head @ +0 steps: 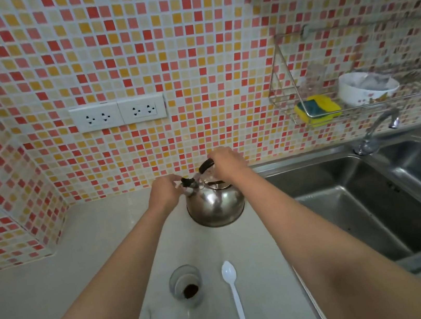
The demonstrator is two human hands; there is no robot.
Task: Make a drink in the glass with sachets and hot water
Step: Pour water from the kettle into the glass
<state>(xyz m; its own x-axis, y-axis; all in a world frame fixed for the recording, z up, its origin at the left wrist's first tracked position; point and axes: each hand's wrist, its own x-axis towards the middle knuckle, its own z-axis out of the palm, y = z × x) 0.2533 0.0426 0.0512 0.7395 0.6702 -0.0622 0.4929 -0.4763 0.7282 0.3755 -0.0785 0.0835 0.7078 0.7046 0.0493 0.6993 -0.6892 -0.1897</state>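
Note:
A steel kettle point(215, 205) stands on the pale counter near the back wall. My right hand point(227, 161) grips its black handle from above. My left hand point(165, 190) pinches the black cap on the kettle's spout. Close to me on the counter stands a small clear glass point(186, 285) with dark brown powder at its bottom. A white plastic spoon point(234, 292) lies just right of the glass, bowl pointing away from me. No sachets are visible.
A steel double sink point(374, 205) with a tap point(380, 131) fills the right side. Above it hangs a wire rack point(287, 98) with a yellow sponge point(318, 109) and a white bowl point(365, 87). Wall sockets point(118, 113) sit on the mosaic tiles. The counter point(59, 285) meets a tiled corner at left.

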